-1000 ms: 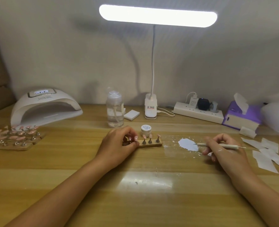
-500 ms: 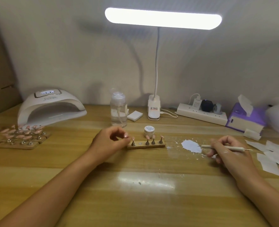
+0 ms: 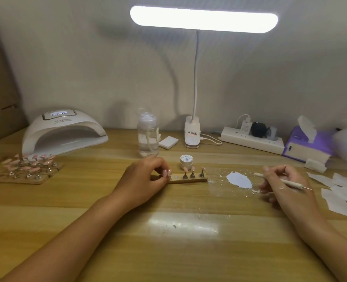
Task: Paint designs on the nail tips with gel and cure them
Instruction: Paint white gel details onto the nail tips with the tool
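1. Task item: a wooden holder strip (image 3: 197,180) lies at the centre of the tabletop (image 3: 180,251). Three dark cone stands are in a row on its right half, each carrying a pale pink nail tip (image 3: 203,169). A bare round pad is seen on the strip to the left of them.
2. A small white gel jar (image 3: 186,161), lid on and lettered, stands just beside the strip at its 12 o'clock.
3. A patch of white gel (image 3: 239,180) is smeared on the tabletop at the strip's 3 o'clock, with flecks scattered round it.
4. Left hand (image 3: 144,180): the fingers (image 3: 166,173) are curled together over the strip's left end, the thumb at its near edge; the strip is gripped there. Anything beneath the fingertips is hidden.
5. Right hand (image 3: 284,187): the fingers are closed round a slim white dotting pen (image 3: 290,183), at 3 o'clock of the gel patch.
6. Orientation: the strip's long axis runs 9 to 3 o'clock. The nail tips are raised off the stands, leaning toward 12 to 1 o'clock. The pen's long axis runs about 10 to 4 o'clock, with the thin metal point at the 4 o'clock end and the blunt end near the gel patch.
7. More pink tips are noted on holders (image 3: 26,169) at 9 o'clock, in front of a white curing lamp (image 3: 64,135).
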### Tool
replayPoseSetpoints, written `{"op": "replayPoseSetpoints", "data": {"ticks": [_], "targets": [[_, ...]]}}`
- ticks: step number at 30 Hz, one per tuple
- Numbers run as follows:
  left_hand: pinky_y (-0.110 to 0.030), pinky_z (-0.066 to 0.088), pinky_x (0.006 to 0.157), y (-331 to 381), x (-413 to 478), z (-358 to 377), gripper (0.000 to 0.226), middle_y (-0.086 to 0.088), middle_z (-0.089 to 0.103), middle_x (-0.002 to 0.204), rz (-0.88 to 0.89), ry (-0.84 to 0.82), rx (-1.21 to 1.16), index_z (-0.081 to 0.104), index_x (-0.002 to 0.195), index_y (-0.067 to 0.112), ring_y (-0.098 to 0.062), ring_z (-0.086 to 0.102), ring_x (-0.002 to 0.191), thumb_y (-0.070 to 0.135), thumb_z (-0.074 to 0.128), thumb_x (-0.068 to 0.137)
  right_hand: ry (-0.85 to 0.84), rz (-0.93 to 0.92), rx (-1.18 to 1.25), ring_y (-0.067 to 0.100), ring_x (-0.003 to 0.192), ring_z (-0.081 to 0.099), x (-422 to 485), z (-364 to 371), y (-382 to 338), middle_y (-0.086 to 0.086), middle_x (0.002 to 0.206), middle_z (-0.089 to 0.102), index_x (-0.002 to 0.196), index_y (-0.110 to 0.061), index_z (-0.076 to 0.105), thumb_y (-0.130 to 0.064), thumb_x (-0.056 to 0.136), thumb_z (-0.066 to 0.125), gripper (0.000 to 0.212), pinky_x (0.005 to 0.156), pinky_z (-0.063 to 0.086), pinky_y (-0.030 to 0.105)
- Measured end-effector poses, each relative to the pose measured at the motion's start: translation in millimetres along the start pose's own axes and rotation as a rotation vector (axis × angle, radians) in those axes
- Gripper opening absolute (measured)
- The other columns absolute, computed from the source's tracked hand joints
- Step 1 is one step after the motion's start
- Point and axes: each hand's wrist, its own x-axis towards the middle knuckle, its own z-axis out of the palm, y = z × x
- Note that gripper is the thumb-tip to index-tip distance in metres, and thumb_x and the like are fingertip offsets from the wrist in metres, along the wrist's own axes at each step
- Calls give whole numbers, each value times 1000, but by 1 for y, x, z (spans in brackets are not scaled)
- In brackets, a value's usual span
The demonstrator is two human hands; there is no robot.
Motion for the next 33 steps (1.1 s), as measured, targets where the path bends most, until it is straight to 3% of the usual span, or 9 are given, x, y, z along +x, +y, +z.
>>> {"op": "replayPoseSetpoints", "data": {"ticks": [3, 5, 13, 15, 18, 22, 25, 30, 33], "targets": [[-29, 50, 69, 2, -2, 1, 28, 18, 58, 86, 103, 1, 129, 50, 75, 41, -2, 58, 84, 23, 65, 89, -3, 16, -6, 7, 56, 66, 2, 1, 3, -2, 70, 73, 88, -17, 61, -39, 95, 62, 23, 53, 49, 29], [-28, 51, 67, 3, -1, 3, 21, 18, 58, 89, 103, 13, 153, 51, 79, 38, -1, 59, 85, 25, 62, 90, 7, 17, 2, 4, 52, 64, 2, 0, 6, -1, 69, 73, 86, -16, 61, -37, 96, 63, 23, 52, 48, 28], [-42, 50, 83, 8, 3, 18, 12, 11, 66, 91, -77, -12, -76, 64, 81, 29, -12, 60, 93, 22, 70, 87, -3, 18, 4, 2, 49, 62, 4, 2, 8, -4, 67, 73, 86, -15, 63, -33, 94, 66, 19, 52, 45, 26], [-39, 51, 83, 6, 3, 19, 1, 12, 66, 91, -103, -6, -96, 71, 86, 24, -10, 59, 92, 23, 71, 87, -10, 9, 9, 1, 49, 61, 2, 2, 7, -4, 67, 73, 86, -15, 63, -33, 92, 68, 20, 51, 44, 24], [-25, 51, 76, 5, 2, 17, 5, 14, 70, 87, -149, 36, -152, 72, 89, 26, -1, 62, 85, 24, 74, 85, -19, -25, 4, -1, 47, 58, 1, -1, 6, -2, 68, 73, 85, -16, 64, -32, 89, 71, 18, 50, 44, 23], [-22, 45, 67, -1, 0, 12, 11, 14, 71, 76, -260, 116, -207, 67, 74, 27, 0, 63, 76, 25, 77, 79, -18, -57, 18, 5, 49, 57, 2, -2, 5, 4, 70, 71, 82, -19, 67, -28, 87, 75, 14, 49, 44, 25], [-19, 44, 65, -3, -2, 11, 14, 20, 68, 75, -249, 76, -164, 68, 69, 31, 1, 60, 74, 28, 79, 78, -17, -93, 6, 5, 47, 57, 3, -3, 5, 4, 65, 71, 83, -16, 67, -27, 90, 72, 14, 45, 44, 21], [-30, 49, 76, -2, -1, 12, 13, 15, 66, 83, -266, 66, -146, 68, 73, 31, -6, 60, 78, 30, 80, 78, -15, -135, -31, 1, 47, 59, 2, 0, 4, -2, 62, 71, 81, -14, 66, -29, 95, 66, 21, 45, 42, 13], [-34, 51, 83, -1, 0, 10, 10, 14, 69, 86, -280, 14, -177, 68, 78, 29, -10, 63, 83, 27, 78, 79, -16, -117, -27, -1, 46, 56, 2, 1, 3, -2, 60, 71, 80, -12, 63, -30, 95, 65, 23, 53, 43, 24]]}}
